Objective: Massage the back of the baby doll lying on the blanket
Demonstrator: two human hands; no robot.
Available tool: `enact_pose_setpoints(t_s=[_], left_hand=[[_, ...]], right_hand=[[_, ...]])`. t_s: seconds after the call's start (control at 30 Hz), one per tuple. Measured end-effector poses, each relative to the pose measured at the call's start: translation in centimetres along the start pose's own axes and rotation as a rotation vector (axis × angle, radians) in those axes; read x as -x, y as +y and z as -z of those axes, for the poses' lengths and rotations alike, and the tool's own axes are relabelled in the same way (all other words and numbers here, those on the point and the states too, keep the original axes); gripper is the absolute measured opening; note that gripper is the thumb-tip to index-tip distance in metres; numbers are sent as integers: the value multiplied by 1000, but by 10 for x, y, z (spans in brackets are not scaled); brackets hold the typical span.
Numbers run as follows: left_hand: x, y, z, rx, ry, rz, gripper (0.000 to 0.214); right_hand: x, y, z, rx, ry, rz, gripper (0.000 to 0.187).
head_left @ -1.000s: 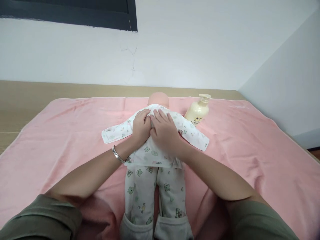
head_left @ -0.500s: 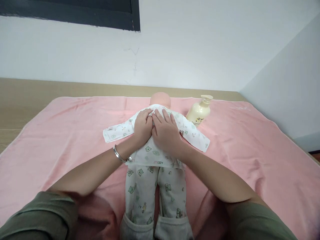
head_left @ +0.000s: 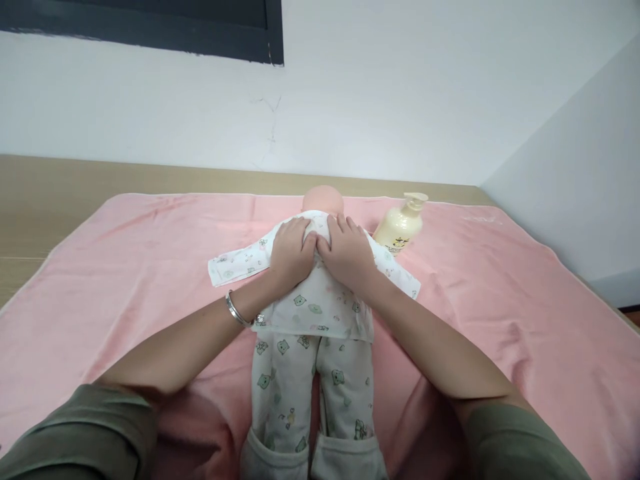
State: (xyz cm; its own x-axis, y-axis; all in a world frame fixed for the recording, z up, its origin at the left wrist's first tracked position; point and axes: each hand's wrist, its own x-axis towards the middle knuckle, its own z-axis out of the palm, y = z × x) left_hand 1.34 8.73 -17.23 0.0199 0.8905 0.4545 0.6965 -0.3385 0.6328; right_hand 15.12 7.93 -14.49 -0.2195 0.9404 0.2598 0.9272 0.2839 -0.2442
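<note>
A baby doll lies face down, its bare head at the far end. It wears a white printed top with the sleeves spread out and matching trousers toward me. My left hand rests flat on the left side of the doll's upper back, a silver bangle on its wrist. Mirroring it, my right hand lies flat on the right side of the upper back. The two thumbs meet near the middle, and neither hand grips anything.
A cream pump bottle stands just beyond the doll's right sleeve. Under everything spreads a pink blanket on a wooden surface. Behind rises a white wall with a dark frame at upper left.
My right hand has moved to the right across the doll's back, and its fingers are closer together. My left hand has turned slightly, its thumb now pointing toward the right thumb.
</note>
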Motion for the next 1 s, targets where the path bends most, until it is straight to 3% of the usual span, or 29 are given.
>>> enact_pose_setpoints(t_s=[0.17, 0.27, 0.37, 0.57, 0.8, 0.9, 1.0], left_hand=[[-12, -8, 4, 51, -69, 68, 42], [-17, -9, 8, 32, -92, 112, 40], [-11, -2, 9, -74, -135, 54, 42], [18, 14, 2, -272, -73, -113, 52], [-15, -4, 14, -329, -226, -23, 42], [-10, -1, 13, -390, -219, -65, 42], [11, 11, 8, -397, -179, -166, 49]], right_hand=[[34, -20, 2, 45, 11, 148, 60], [34, -18, 10, -51, -146, 151, 70], [15, -3, 16, -142, -272, 122, 68], [-17, 21, 10, -48, -177, -60, 67], [25, -8, 20, 176, -158, 135, 66], [16, -5, 18, 103, -177, 140, 64], [-11, 11, 11, 11, -181, 27, 65]])
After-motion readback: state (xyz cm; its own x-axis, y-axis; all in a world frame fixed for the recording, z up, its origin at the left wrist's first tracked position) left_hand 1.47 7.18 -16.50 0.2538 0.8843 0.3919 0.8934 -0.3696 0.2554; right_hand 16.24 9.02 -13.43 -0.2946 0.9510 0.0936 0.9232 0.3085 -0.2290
